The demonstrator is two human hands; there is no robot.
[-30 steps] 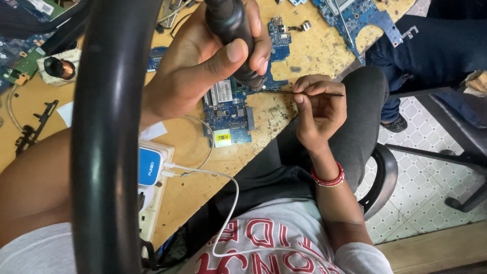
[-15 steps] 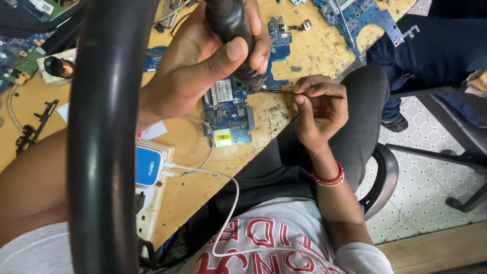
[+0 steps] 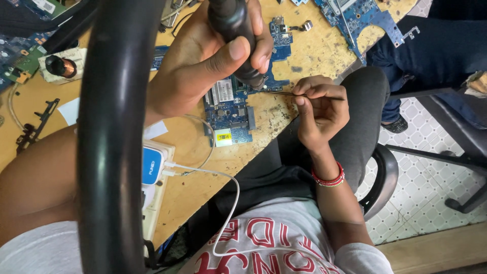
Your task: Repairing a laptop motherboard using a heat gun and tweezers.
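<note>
Meanwhile, mid-repair, the left hand grips a thick black tool handle over the blue circuit board on the worn yellow surface, while the right hand pinches a thin metal probe; steady aim seems needed next.

Two hands are at work: the left hand closes around one black handheld tool, and the right hand pinches one thin rod. At least four blue circuit boards lie on the desk. One white cable, one blue-and-white charger and one red bracelet show.
</note>
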